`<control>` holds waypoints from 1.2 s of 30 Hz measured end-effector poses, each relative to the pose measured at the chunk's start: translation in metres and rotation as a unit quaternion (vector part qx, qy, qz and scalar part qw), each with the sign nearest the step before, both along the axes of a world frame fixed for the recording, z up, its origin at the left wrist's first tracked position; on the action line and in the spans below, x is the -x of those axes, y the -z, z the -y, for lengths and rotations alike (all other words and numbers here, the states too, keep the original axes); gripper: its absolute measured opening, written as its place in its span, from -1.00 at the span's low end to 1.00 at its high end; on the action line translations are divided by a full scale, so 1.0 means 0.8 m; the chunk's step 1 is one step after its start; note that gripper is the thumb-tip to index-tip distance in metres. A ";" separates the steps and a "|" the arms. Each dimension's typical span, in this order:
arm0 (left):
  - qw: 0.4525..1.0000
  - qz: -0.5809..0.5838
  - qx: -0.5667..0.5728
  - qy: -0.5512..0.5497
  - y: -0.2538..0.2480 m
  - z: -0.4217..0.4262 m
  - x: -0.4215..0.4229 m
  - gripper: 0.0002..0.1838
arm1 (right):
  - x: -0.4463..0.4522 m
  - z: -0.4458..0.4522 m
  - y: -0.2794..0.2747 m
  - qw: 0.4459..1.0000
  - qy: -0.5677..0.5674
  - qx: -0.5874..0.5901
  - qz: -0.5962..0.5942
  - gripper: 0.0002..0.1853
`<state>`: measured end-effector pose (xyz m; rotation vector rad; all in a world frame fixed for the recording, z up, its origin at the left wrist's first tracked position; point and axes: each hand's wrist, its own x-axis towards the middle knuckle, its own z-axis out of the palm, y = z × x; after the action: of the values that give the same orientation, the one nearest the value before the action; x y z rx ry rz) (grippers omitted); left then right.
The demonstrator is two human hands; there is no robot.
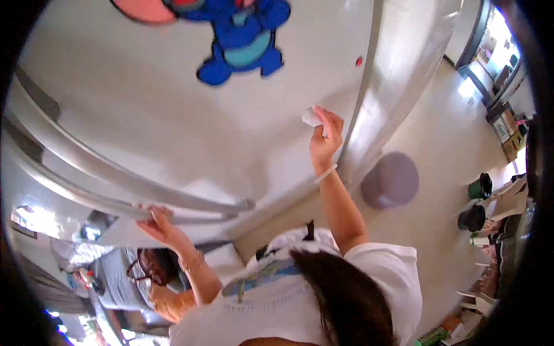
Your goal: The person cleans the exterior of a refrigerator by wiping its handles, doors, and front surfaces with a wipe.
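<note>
Beyond dark hair (346, 294), pinches a white wad (311, 117) at the pale panel (173, 115) with the right hand (326, 141), rests the left hand (161, 228) by a long handle (86, 197) with unclear grip, and shows nothing distinctly finished or unfinished.

Head-worn camera faces forward and down, close above the shirt (393, 278)

Smooth, glossy, pale surface across this big door (173, 132), shadows and soft reflections spread over it. The long curved handles (144, 199) have a satin, metal-like sheen. Up top, the blue cartoon figure (242, 43) looks flat and evenly coloured. Over here, polished floor (438, 132), catching bright glare. And the white shirt (381, 277): soft, matt cloth, lightly creased, printed in front.
</note>
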<state>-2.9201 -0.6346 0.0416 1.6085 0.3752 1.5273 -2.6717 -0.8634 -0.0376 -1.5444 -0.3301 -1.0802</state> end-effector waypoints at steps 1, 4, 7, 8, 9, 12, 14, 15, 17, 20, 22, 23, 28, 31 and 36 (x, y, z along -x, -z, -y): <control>1.000 -0.006 0.011 -0.011 -0.002 0.004 0.002 -0.73 | 0.014 0.001 0.032 0.997 -0.003 0.002 -0.074 -0.57; 0.998 -0.055 -0.009 -0.023 0.002 -0.005 0.007 -0.74 | 0.019 0.017 0.096 0.985 0.000 0.008 -0.172 -0.56; 0.998 -0.057 -0.017 -0.034 -0.001 -0.002 0.002 -0.74 | -0.021 0.024 0.017 0.996 0.045 -0.018 -0.076 -0.58; 0.997 -0.061 -0.017 -0.035 0.000 -0.002 0.003 -0.73 | -0.033 0.024 -0.029 0.998 0.044 -0.041 -0.009 -0.58; 0.997 -0.062 -0.018 -0.037 0.000 -0.003 0.002 -0.73 | -0.040 0.021 -0.070 0.998 0.027 -0.049 0.017 -0.61; 0.999 -0.046 -0.001 -0.028 -0.004 0.001 -0.001 -0.72 | -0.035 0.015 -0.081 0.999 0.018 -0.019 0.028 -0.63; 0.999 -0.040 0.012 -0.034 -0.007 0.006 -0.005 -0.71 | -0.015 0.010 -0.041 0.999 0.006 0.048 0.019 -0.63; 0.998 -0.042 0.015 -0.044 -0.007 0.008 -0.007 -0.71 | -0.002 0.002 0.003 0.998 -0.008 0.062 0.019 -0.64; 0.997 -0.051 0.009 -0.056 -0.006 0.008 -0.006 -0.71 | 0.024 -0.007 0.068 0.997 -0.031 0.065 -0.030 -0.63; 0.995 -0.071 0.011 -0.066 -0.005 0.006 -0.003 -0.73 | 0.036 -0.009 0.076 0.990 -0.021 0.054 -0.130 -0.60; 0.996 -0.071 0.004 -0.055 -0.006 0.004 0.000 -0.74 | 0.020 -0.006 0.008 0.999 -0.013 0.014 -0.044 -0.60; 0.997 -0.065 0.003 -0.050 -0.004 0.004 -0.002 -0.74 | 0.009 -0.005 -0.013 1.000 -0.010 -0.003 0.004 -0.60; 0.999 -0.037 0.016 -0.037 -0.005 0.008 -0.006 -0.76 | 0.013 -0.002 0.042 0.998 -0.017 0.037 -0.049 -0.62; 0.999 -0.042 0.013 -0.027 -0.001 0.006 0.001 -0.77 | 0.035 0.005 0.092 0.989 -0.028 0.077 -0.121 -0.65; 0.998 -0.055 0.003 -0.010 -0.004 0.000 0.003 -0.76 | 0.010 -0.012 -0.003 0.999 -0.040 -0.004 0.022 -0.68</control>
<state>-2.9222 -0.6344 0.0448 1.6930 0.4573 1.4559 -2.6801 -0.8542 -0.0351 -1.4891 -0.4141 -1.0532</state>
